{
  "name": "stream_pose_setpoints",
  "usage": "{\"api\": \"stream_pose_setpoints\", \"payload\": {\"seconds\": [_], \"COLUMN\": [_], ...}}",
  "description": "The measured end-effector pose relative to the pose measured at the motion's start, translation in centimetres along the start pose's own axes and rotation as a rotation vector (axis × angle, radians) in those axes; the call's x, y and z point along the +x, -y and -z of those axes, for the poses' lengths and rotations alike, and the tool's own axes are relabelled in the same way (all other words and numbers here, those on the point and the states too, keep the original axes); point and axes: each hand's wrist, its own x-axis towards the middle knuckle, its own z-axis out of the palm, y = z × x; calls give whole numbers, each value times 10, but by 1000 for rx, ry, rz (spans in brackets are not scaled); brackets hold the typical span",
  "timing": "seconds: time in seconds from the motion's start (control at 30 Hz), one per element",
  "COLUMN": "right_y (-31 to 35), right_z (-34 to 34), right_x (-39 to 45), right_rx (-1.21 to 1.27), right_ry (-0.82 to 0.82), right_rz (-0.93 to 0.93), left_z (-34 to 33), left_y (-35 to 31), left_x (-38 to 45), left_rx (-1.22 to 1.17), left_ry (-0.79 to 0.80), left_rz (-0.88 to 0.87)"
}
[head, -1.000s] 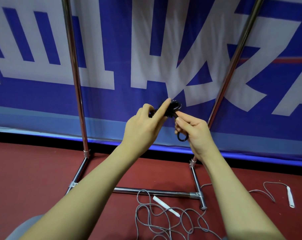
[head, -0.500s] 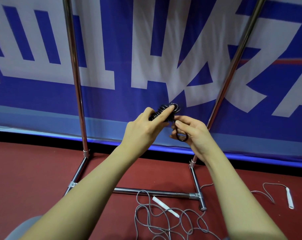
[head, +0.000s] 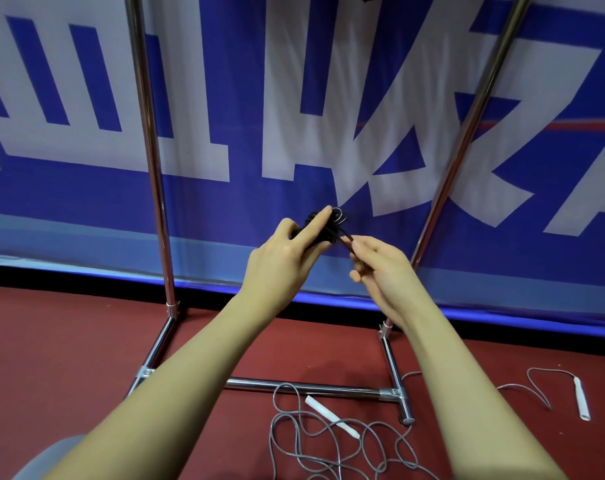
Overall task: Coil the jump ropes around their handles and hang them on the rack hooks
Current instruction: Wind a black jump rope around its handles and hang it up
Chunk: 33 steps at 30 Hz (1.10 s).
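My left hand [head: 283, 258] grips a black jump rope [head: 335, 220] coiled round its handles, index finger laid along the bundle. My right hand [head: 380, 265] pinches the black cord's free end just right of the bundle and holds it taut. Both hands are raised in front of a chrome rack [head: 152, 174], between its two uprights. A grey jump rope [head: 329, 445] with white handles lies loose on the red floor by the rack's base; one handle [head: 332, 415] is near the tangle, the other handle [head: 581, 398] is far right. The rack's hooks are out of view.
The rack's right upright [head: 467, 133] leans away behind my right hand, and its base bar [head: 304, 386] runs along the floor. A blue and white banner [head: 294, 98] covers the wall behind. A grey rounded object [head: 48, 459] shows at the bottom left.
My right hand has pulled the small cord loop tight, so the loop hanging under it is gone and the cord end runs straight to the bundle. Both hands stayed in about the same place.
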Motion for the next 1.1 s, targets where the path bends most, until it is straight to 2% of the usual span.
{"api": "stream_pose_setpoints", "payload": {"seconds": [0.1, 0.2, 0.3, 0.37, 0.43, 0.5, 0.6, 0.67, 0.73, 0.8, 0.93, 1.0, 1.1], "right_y": [-1, 2, 2, 2, 4, 7, 6, 5, 7, 7, 4, 4, 3], "right_z": [-1, -3, -4, -3, -1, 0, -2, -4, -4, -4, -2, -3, -4], "right_x": [-1, -1, 0, -1, -4, -6, -8, -7, -6, -4, -4, -4, -6], "right_rx": [100, 301, 394, 384, 345, 305, 295, 324, 360, 378, 406, 394, 346], "right_ry": [-132, -205, -165, -85, -36, -38, -64, -58, -33, -7, 35, 18, -11], "right_rz": [99, 120, 113, 94, 99, 115, 123, 126, 147, 167, 166, 156, 130], "left_z": [0, 3, 7, 9, 9, 9, 10, 11, 11, 8, 10, 11, 12], "left_y": [-5, -15, -29, -34, -34, -31, -27, -27, -27, -27, -33, -34, -30], "left_x": [-2, -1, -2, -2, -1, 2, 5, 5, 2, -1, 1, 1, 1], "left_rx": [-156, -490, -805, -923, -894, -745, -263, -86, -108, -244, -673, -595, -226], "left_ry": [46, 84, 161, 205, 235, 252, 283, 204, 63, -48, 64, 108, 162], "left_rz": [111, 230, 365, 437, 447, 385, 252, 132, 8, -1, 224, 209, 158]}}
